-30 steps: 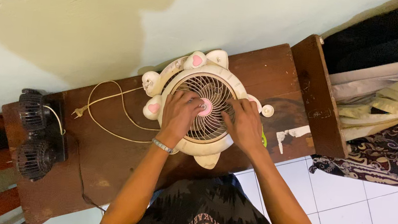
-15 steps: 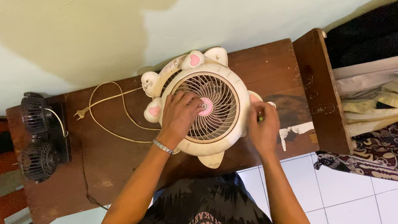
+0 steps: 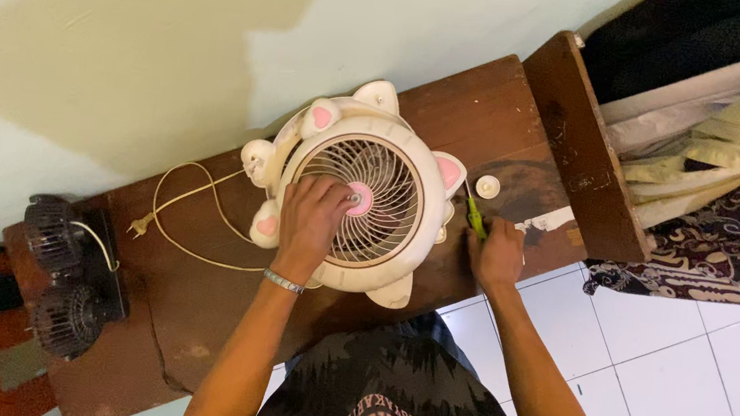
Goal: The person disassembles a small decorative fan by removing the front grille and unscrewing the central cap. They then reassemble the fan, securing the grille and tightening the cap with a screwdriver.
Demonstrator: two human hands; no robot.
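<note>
A small cream desk fan (image 3: 385,158) with pink ear and paw details lies face up on a dark wooden bench (image 3: 487,100). My left hand (image 3: 312,220) rests flat on its round grille, fingers next to the pink hub (image 3: 359,199). My right hand (image 3: 496,252) is on the bench to the right of the fan, its fingers closed around a green-handled screwdriver (image 3: 475,213) whose tip points away from me. A small white round cap (image 3: 486,186) lies just beyond that tool.
The fan's cream cord and plug (image 3: 190,214) loop across the bench on the left. A black twin-head fan (image 3: 64,288) sits at the bench's left end. Folded cloth (image 3: 737,131) lies past the raised right end board (image 3: 584,150). White floor tiles (image 3: 679,368) are below.
My right hand has left the fan's grille, moved right onto the bench and closed on the green screwdriver. My left hand stays on the grille.
</note>
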